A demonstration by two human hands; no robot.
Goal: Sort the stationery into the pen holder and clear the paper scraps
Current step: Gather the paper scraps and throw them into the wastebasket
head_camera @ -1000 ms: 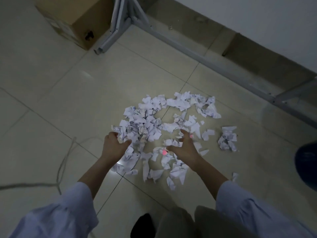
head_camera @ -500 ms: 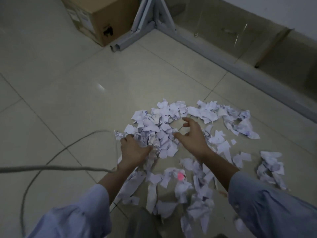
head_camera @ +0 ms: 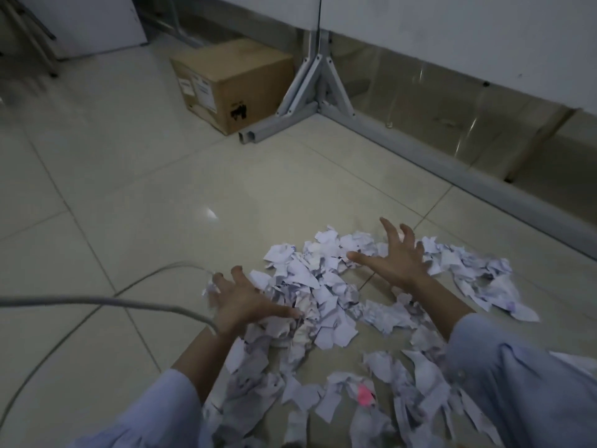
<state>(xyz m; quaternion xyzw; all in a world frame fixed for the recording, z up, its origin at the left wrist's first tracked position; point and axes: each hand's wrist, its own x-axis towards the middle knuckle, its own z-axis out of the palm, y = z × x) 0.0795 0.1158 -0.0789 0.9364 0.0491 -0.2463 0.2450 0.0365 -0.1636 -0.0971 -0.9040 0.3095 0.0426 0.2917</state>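
Observation:
A wide heap of torn white paper scraps (head_camera: pixel 323 286) lies on the tiled floor in front of me. My left hand (head_camera: pixel 244 302) rests flat on the heap's left edge, fingers spread, thumb against the scraps. My right hand (head_camera: pixel 395 257) hovers over the far side of the heap with fingers spread wide and straight, holding nothing. A small pink scrap (head_camera: pixel 364 397) lies among the near pieces. More scraps trail off to the right (head_camera: pixel 484 279). No pen holder or stationery is in view.
A brown cardboard box (head_camera: pixel 232 82) stands at the back beside a grey metal frame foot (head_camera: pixel 310 101), whose rail (head_camera: pixel 468 176) runs along the wall to the right. A grey cable (head_camera: pixel 106 302) loops across the floor to my left wrist.
My right hand has reached farther out and spread its fingers over the heap's far side. My left hand has opened flat on the scraps. The camera has tilted up, showing more of the box and wall.

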